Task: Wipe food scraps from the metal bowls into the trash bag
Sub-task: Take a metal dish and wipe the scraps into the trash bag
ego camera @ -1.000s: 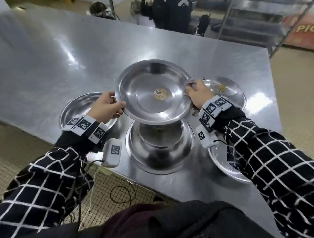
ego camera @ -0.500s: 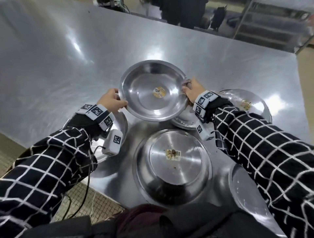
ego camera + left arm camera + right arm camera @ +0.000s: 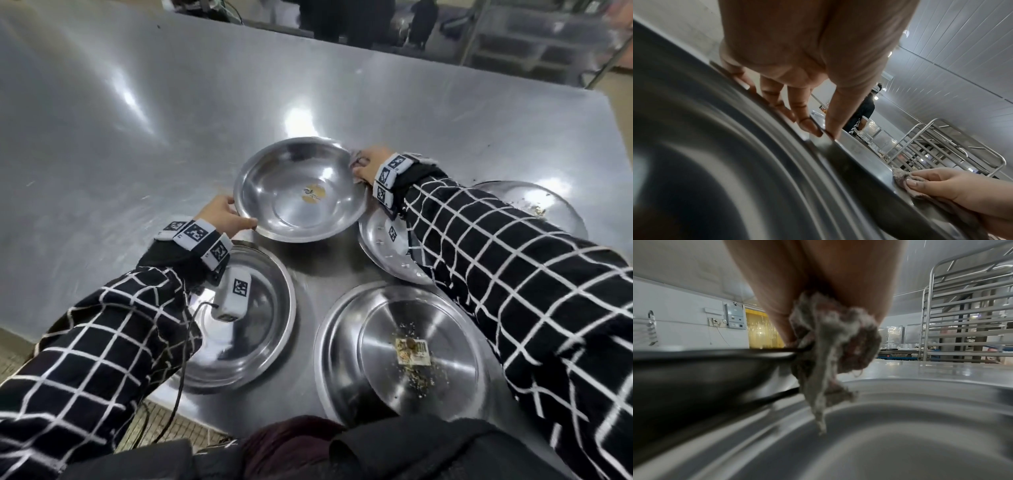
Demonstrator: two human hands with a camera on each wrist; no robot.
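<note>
Both hands hold a clean metal bowl (image 3: 301,192) with a gold sticker over the table's middle. My left hand (image 3: 236,219) grips its left rim, thumb on top, as the left wrist view shows (image 3: 812,128). My right hand (image 3: 359,168) pinches the right rim through a grey-brown rag (image 3: 830,344), which also shows in the left wrist view (image 3: 902,177). A near bowl (image 3: 404,356) holds food scraps on a label. The far-right bowl (image 3: 534,205) has crumbs too. No trash bag is in view.
Another bowl (image 3: 260,308) lies under my left wrist and one more (image 3: 383,246) under my right forearm. The steel table (image 3: 137,120) stretches bare to the far and left sides. A metal rack (image 3: 962,321) and a person (image 3: 863,113) stand beyond the table.
The held bowl has moved away from my body and lower toward the tabletop, off the bowl it was lifted from. Both hands keep their grip on its rim.
</note>
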